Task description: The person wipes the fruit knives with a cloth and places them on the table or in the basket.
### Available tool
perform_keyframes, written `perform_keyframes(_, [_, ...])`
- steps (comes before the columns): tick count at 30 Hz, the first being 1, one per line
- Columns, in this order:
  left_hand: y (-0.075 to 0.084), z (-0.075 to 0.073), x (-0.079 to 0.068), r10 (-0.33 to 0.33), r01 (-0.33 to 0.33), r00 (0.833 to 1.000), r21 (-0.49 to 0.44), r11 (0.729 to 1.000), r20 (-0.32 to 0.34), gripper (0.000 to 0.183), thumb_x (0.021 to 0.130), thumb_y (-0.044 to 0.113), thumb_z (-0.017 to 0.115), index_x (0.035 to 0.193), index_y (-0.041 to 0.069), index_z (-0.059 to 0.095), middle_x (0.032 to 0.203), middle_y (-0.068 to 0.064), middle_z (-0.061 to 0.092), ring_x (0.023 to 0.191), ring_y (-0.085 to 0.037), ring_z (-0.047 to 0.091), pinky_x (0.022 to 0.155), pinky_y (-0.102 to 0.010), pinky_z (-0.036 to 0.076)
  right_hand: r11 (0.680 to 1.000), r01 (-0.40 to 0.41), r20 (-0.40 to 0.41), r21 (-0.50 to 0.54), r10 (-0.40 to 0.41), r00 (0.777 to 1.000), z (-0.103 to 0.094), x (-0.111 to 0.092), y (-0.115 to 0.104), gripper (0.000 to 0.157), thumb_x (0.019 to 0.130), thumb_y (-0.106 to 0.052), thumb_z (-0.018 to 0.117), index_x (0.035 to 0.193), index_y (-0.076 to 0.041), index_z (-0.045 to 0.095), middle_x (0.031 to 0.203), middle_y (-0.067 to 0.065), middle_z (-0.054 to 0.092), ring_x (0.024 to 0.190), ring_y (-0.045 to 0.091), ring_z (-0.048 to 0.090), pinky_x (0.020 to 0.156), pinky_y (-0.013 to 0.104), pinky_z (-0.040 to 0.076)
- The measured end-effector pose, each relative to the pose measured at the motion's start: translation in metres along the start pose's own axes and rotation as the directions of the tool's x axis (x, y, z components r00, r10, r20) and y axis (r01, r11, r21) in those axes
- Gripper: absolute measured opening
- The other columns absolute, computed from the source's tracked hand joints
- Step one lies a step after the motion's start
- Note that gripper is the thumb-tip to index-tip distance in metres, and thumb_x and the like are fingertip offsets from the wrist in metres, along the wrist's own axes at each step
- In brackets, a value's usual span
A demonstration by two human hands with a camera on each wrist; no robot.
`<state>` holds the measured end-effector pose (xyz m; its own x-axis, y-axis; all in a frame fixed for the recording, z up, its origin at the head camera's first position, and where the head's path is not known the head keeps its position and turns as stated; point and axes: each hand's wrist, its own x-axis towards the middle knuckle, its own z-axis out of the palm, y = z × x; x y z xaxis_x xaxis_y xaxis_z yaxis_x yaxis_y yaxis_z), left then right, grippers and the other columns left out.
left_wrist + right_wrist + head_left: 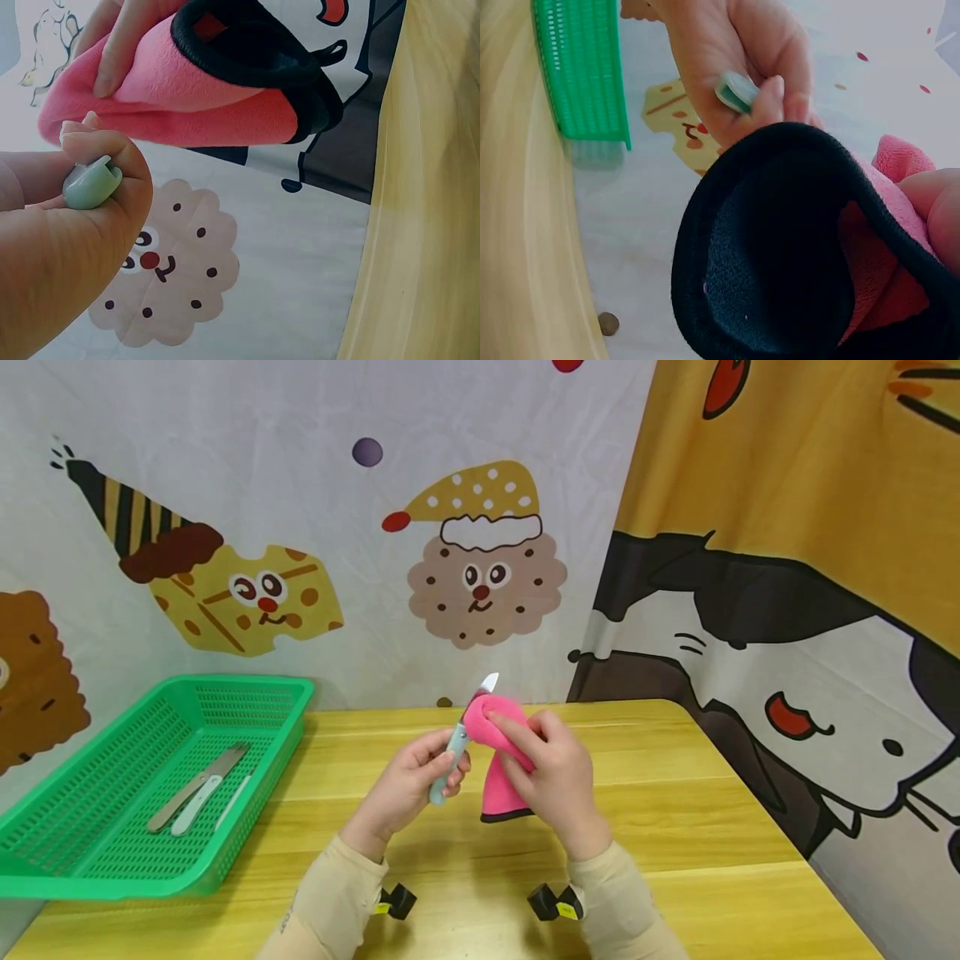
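Note:
My left hand (408,783) grips a small knife by its light blue handle (456,745), tilted with the blade (489,682) pointing up and away. A pink cloth (504,787) with black edging is pinched by my right hand (558,768) and lies folded over the blade, so only the tip shows above it. In the left wrist view, the handle's rounded end (94,186) sticks out of the curled left fingers. The right wrist view looks into the cloth's dark-edged fold (780,255), which hides the blade there.
On the left of the wooden table (637,827) stands a green plastic basket (300,702). A white-handled knife (197,806), a beige-handled one (174,803) and a slim white-handled item (234,802) lie in it. A cartoon-printed cloth (360,610) hangs behind the table.

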<state>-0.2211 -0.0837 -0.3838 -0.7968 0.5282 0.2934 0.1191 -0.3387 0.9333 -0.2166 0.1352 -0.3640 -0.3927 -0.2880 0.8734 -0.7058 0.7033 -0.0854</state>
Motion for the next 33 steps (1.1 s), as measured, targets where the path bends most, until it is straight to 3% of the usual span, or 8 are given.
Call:
perform_keyframes(7, [0.000,0.004,-0.002,-0.031,0.028,0.999,0.116,0.993,0.024,0.034,0.107,0.014,0.044,0.136,-0.004,0.048,0.096,-0.015,0.055,0.070,-0.011,0.049,0.064,-0.023,0.044,0.999,0.029,0.034,-0.018,-0.028,0.999,0.007,-0.003,-0.006,0.052,0.076,-0.006,0.078,0.123,-0.026,0.069,0.083,0.008,0.051,0.062,0.017,0.045,0.048,0.030,0.040])
perform_keyframes(15, [0.001,0.003,-0.002,-0.019,0.010,0.998,0.143,0.990,0.063,0.031,0.107,0.011,0.043,0.131,-0.007,0.050,0.093,-0.012,0.056,0.069,-0.011,0.049,0.061,-0.022,0.043,0.999,-0.023,0.006,-0.026,0.023,1.000,0.006,-0.003,-0.004,0.048,0.077,-0.007,0.079,0.120,-0.026,0.071,0.083,0.007,0.051,0.060,0.017,0.045,0.046,0.029,0.039])
perform_keyframes(33, [-0.005,-0.001,0.001,-0.049,0.040,0.988,0.061,0.997,0.148,0.037,0.107,0.011,0.043,0.138,-0.009,0.047,0.093,-0.008,0.057,0.070,-0.011,0.049,0.061,-0.022,0.042,0.974,-0.203,-0.131,-0.100,0.189,0.973,-0.015,-0.001,0.029,0.042,0.081,-0.005,0.072,0.120,-0.022,0.073,0.083,0.010,0.049,0.061,0.020,0.045,0.043,0.032,0.034])
